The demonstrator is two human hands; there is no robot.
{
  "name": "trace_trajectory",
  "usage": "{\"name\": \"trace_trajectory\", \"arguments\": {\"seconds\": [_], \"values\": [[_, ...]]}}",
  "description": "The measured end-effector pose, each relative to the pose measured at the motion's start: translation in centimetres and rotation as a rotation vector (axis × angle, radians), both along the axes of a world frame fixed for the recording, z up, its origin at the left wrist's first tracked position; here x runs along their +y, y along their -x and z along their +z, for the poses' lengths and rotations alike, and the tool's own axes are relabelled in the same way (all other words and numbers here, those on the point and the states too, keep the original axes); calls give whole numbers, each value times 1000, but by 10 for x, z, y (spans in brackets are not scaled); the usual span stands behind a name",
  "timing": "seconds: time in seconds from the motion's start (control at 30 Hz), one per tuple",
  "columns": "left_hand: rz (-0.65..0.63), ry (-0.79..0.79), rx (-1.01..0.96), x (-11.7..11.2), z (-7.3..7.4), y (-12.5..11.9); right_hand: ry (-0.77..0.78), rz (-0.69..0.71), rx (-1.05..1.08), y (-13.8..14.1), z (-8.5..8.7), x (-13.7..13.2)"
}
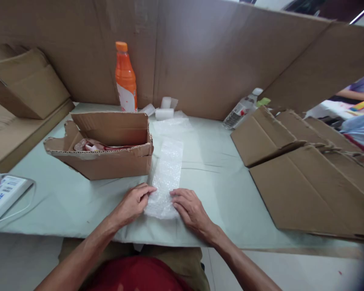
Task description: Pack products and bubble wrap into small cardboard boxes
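In the head view I have bubble wrap (169,167) lying flat on the counter (214,206), its near end close to the front edge. The left hand (137,201) has its fingers drawn in narrow, seemingly pinching the wrap's left side; the right hand (188,208) has its fingers curled on the opposite side, and I cannot tell whether they grip or merely press.

My main worry is slippage: the film looks light and slick, so an uneven pull could skew it or let one side spring loose. Squeezing hard could pop bubbles and thin the cushioning. The open carton (121,161) stands just left of the wrap, so a wide sweep of the left hand could knock it or snag the film on its ragged rim. Reaching far forward could send the white rolls (164,114) rolling or topple the upright orange bottle (126,81).
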State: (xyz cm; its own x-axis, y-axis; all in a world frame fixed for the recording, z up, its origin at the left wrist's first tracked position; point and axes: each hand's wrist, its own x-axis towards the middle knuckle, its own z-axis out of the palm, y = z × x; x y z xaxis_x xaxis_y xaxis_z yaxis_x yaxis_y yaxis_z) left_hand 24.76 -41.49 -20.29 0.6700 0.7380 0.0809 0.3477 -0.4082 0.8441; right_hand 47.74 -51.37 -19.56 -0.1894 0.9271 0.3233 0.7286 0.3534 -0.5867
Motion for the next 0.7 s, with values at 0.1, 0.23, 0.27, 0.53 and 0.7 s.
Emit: {"name": "trace_trajectory", "arguments": {"seconds": [0.1,0.23,0.27,0.53,0.7], "values": [[38,-60,-5,-5,5,8,191,-73,334,3,15,2],[5,-55,-45,-12,19,8,396,-198,639,1,31,-1],[-26,-25,-67,-13,22,6,428,-221,698,0,32,-2],[86,336,-124,-22,28,-6,565,-346,852,-5,13,-7],[158,347,-178,-25,17,-15,596,-339,830,-3,8,3]]}}
